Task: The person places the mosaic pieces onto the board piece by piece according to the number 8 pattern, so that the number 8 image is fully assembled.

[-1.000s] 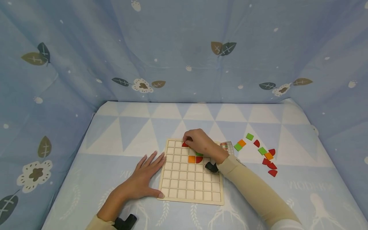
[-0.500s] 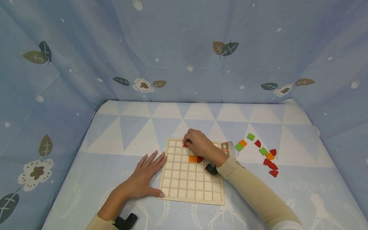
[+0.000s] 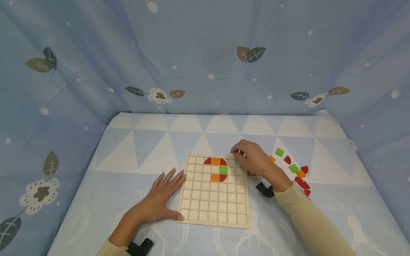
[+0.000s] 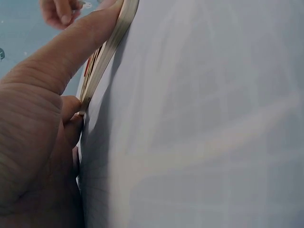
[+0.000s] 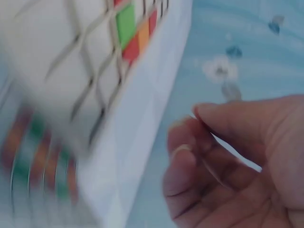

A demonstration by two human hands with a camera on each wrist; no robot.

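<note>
A pale wooden grid board (image 3: 213,206) lies on the cloth-covered table. Near its far edge, a red quarter-round piece (image 3: 208,161), an orange square (image 3: 215,161) and another red quarter-round (image 3: 223,162) sit side by side. Below them come a green square (image 3: 223,169), then an orange square (image 3: 214,177) beside a red quarter-round (image 3: 222,177). My left hand (image 3: 158,199) rests against the board's left side, fingers spread, thumb on the near corner. Above the far right corner hovers my right hand (image 3: 253,158); the right wrist view shows its fingers (image 5: 180,166) loosely bent around nothing.
Loose green (image 3: 279,152), orange (image 3: 300,174) and red pieces (image 3: 287,160) lie scattered right of the board. A printed pattern card (image 5: 42,156) lies by its right edge, mostly hidden under my right hand in the head view. Blue fabric walls (image 3: 205,57) surround the table.
My right hand has let go of the red quarter-round in the far row and moved right, uncovering the pieces on the board. My left hand stays in place.
</note>
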